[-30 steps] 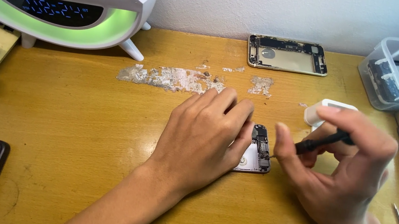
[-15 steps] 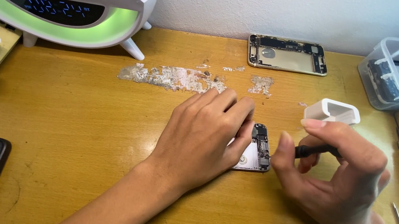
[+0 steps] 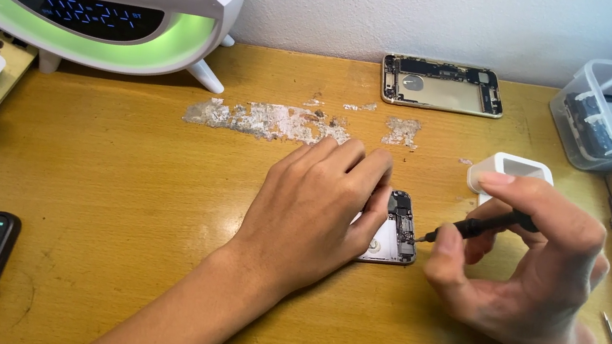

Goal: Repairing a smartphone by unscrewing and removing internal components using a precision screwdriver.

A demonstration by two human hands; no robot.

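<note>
The left hand (image 3: 317, 206) lies flat, fingers open, pinning the opened phone (image 3: 395, 231) mid-desk so it stays put; the right hand (image 3: 521, 263) has its fingers pinched around a small black screwdriver (image 3: 482, 224), tip at the phone's edge.

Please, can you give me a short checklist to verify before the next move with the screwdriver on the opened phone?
1. Left hand lies flat on the phone: ok.
2. Right hand grips the screwdriver: ok.
3. Tip reaches the phone's right edge: ok.
4. Tip seated in a screw: cannot tell.
5. Small white box close behind the right hand, may be knocked: not ok.
</note>
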